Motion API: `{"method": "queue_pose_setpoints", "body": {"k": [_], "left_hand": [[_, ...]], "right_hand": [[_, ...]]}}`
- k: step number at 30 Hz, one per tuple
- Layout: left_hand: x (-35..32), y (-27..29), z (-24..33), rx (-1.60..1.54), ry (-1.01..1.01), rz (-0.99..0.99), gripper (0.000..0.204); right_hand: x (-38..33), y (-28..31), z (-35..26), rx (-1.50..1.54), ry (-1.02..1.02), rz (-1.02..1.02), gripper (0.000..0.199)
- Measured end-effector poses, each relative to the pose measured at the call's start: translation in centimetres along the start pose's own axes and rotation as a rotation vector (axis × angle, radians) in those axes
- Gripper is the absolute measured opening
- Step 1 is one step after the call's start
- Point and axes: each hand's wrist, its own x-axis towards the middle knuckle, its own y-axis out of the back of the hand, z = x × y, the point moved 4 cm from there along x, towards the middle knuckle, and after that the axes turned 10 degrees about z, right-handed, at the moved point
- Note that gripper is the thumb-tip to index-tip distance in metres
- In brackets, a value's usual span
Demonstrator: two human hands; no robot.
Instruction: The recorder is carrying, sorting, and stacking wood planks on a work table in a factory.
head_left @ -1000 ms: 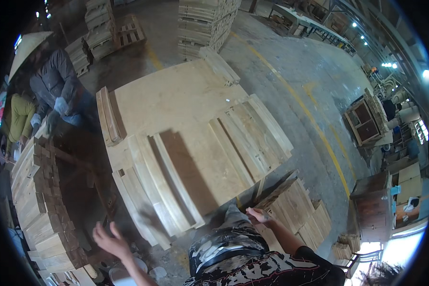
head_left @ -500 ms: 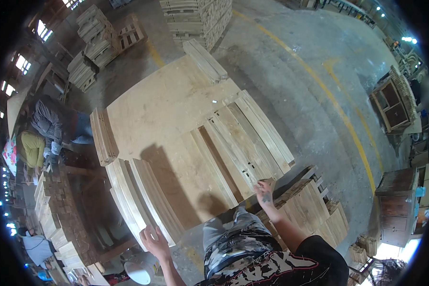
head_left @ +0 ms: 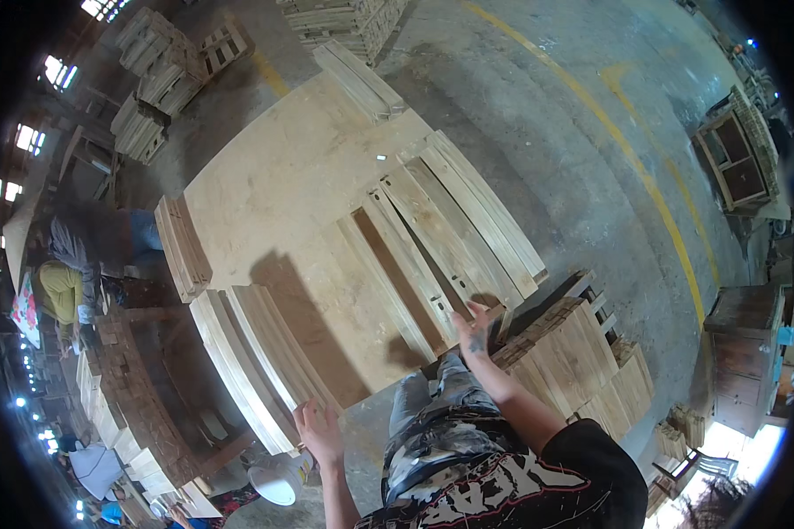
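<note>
My right hand (head_left: 473,337) is at the near end of the wooden pieces on the right of the table, fingers apart, seemingly touching a wide panel (head_left: 428,225). A narrow slotted rail (head_left: 412,257) lies left of that panel, with a thin dark gap between them. Further left is another light rail (head_left: 381,284). My left hand (head_left: 319,430) has its fingers spread beside the near end of a moulded wooden strip (head_left: 282,348). Whether it touches the strip I cannot tell.
The plywood tabletop (head_left: 273,194) carries more strips (head_left: 359,79) at its far edge. Stacked boards (head_left: 560,353) stand close on my right. A white bucket (head_left: 273,480) is at lower left. Co-workers bend over a bench at the left, one in a dark jacket (head_left: 84,242).
A dark gap has opened between the slotted rail and the wide panel. My left hand has moved right, and my right hand slightly left and up. The whole view has shifted.
</note>
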Motion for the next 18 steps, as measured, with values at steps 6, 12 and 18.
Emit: {"method": "queue_pose_setpoints", "body": {"k": [6, 12, 18], "left_hand": [[0.7, 0.4, 0.1, -0.05, 0.1, -0.071, 0.025], [0.9, 1.1, -0.6, -0.075, 0.215, -0.104, 0.024], [-0.6, -0.4, -0.3, -0.083, 0.045, -0.108, 0.021]], "right_hand": [[-1.7, -2.7, 1.0, 0.024, 0.014, -0.246, 0.05], [2.3, 2.8, 1.7, -0.136, 0.119, 0.145, 0.044], [1.9, -1.3, 0.7, -0.301, -0.044, 0.227, 0.046]]}}
